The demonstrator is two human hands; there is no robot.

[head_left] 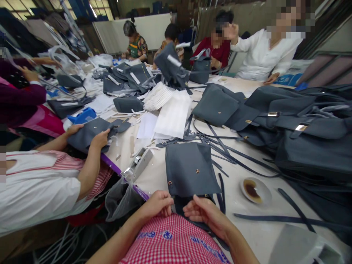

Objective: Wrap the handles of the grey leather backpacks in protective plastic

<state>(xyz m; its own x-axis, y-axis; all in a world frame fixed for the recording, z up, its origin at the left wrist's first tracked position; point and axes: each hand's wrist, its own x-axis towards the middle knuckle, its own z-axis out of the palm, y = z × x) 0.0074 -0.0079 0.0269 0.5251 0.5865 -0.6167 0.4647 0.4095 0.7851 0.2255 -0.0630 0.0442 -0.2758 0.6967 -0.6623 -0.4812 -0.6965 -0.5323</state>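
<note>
A flat grey-blue bag piece (189, 168) with metal snaps lies on the table right in front of me. My left hand (157, 204) is curled at its near left corner, fingers pinched on the lower edge. My right hand (205, 212) grips the dark near edge of the same piece from the right, fingers bent. Both hands sit close together above my red-checked top.
A small white dish (262, 185) of brown glue sits to the right. Long grey straps (220, 146) cross the table. Finished grey bags (302, 135) pile up at right. White paper sheets (173, 113) lie ahead. A co-worker's hands (100, 139) hold another bag at left; other people sit farther off.
</note>
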